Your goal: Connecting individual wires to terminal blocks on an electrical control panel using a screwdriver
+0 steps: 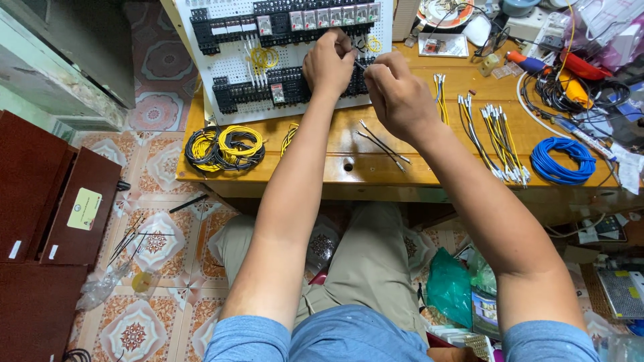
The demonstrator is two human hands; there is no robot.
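the scene is bright and evenly lit, with soft light that seems to fall from above and leaves no hard shadows. the wooden desk (429, 173) shows a mild sheen along its front edge, and the white perforated panel (231, 64) is the brightest area but keeps its detail. faint, diffuse shadows sit under the left hand (327, 64) and right hand (396, 94). wide-angle distortion bends the desk edge and stretches the forearms and the tiled floor (161, 248) toward the frame borders. focus is sharp in the centre; the lower corners look slightly softer.
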